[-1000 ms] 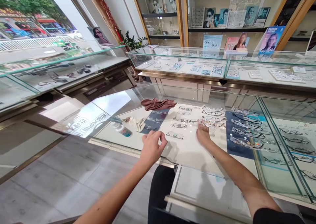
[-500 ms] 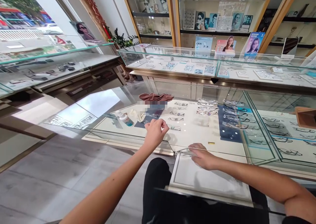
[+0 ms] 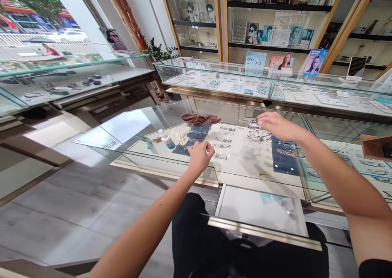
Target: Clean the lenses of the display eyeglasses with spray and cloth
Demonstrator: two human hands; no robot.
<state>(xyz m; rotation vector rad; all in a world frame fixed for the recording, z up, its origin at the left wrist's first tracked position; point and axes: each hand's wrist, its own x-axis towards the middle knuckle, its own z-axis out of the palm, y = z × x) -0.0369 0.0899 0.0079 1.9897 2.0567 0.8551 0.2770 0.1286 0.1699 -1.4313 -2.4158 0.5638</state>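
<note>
My right hand is raised above the glass-topped display counter, its fingers together. A thin-framed pair of eyeglasses shows at its fingertips and appears held there. Beneath it, rows of eyeglasses lie under the glass. My left hand rests near the counter's left front part with its fingers curled closed; the inside of the hand is hidden. Close by it stand a white bottle with a blue label and a crumpled cream cloth.
A white-bottomed drawer is pulled out over my lap, with a clear item at its right. A brown cloth lies behind the bottle. More glass showcases stand behind and at left. A wooden box is at right.
My right hand has moved up and away from the drawer to above the eyeglasses rows, with the eyeglasses at its fingertips. The left hand keeps its place and curl. The view has shifted slightly.
</note>
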